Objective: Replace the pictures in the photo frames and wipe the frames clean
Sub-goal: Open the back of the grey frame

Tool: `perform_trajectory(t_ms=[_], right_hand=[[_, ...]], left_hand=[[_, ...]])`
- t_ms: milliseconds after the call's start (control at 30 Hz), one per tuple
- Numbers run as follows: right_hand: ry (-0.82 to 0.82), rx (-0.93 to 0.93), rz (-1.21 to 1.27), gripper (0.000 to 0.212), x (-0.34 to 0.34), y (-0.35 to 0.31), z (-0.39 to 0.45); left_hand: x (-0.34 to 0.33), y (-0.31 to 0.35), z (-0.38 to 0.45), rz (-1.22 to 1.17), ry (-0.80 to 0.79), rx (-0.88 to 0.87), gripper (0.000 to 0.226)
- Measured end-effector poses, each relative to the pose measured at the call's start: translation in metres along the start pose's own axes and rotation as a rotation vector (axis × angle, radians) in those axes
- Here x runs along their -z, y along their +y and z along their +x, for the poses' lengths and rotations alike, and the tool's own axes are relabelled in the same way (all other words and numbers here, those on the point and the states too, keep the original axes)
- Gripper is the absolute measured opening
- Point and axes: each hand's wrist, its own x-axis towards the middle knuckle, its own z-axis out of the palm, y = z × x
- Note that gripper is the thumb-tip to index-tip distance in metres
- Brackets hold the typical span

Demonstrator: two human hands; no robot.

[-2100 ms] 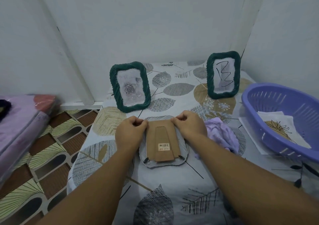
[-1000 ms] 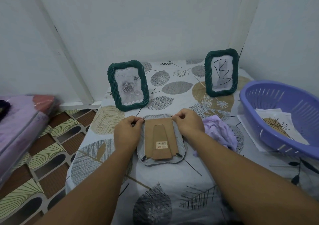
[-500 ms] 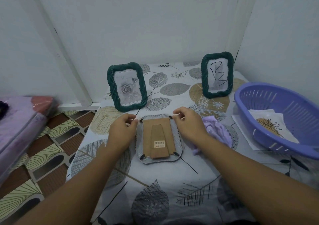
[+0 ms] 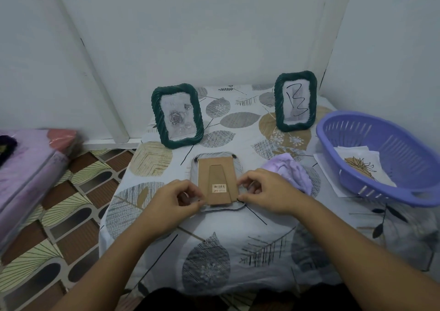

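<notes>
One table (image 4: 238,244) fills the corner, draped in a cloth printed with big leaves. On its right edge sits a single purple basket (image 4: 390,158), holding what looks like a couple of loose pictures (image 4: 359,165), the top one a brown plant drawing; another sheet pokes out under the basket's near rim.

Three photo frames in all. Two stand upright at the back: the left green frame (image 4: 177,115) shows a grey rose print, the right green frame (image 4: 295,101) shows a black scribble like a "B". The third, the face-down frame (image 4: 217,182), lies flat in the middle of the table, its brown cardboard backing and folded stand turned up, with a small barcode sticker near the bottom.

One lilac cloth (image 4: 289,173) lies bunched just right of that flat frame.

Two bare hands work at the flat frame's near end. The left hand (image 4: 177,198) pinches at the lower left corner, fingers curled tight; the right hand (image 4: 266,191) pinches at the lower right corner by a small dark clip.

A moment ago both hands were at the frame's far corners; they have come down to the near corners since. The top clips now show uncovered.
</notes>
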Motion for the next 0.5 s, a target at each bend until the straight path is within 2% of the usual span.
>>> perform_trajectory(t_ms=[100, 267, 333, 500], right_hand=[[0.016, 0.010, 0.040, 0.022, -0.001, 0.002, -0.002], [0.147, 0.001, 0.100, 0.012, -0.009, 0.002, 0.002], [0.183, -0.006, 0.109, 0.005, -0.014, 0.004, 0.001], [0.176, -0.023, 0.261, 0.005, -0.018, 0.004, -0.009]], left_hand=[[0.001, -0.005, -0.002, 0.000, 0.006, 0.027, 0.012], [-0.006, -0.003, 0.001, -0.009, 0.172, 0.037, 0.008], [-0.011, -0.007, 0.001, -0.034, 0.184, 0.022, 0.009], [-0.014, -0.016, 0.000, -0.110, 0.199, 0.010, 0.015]])
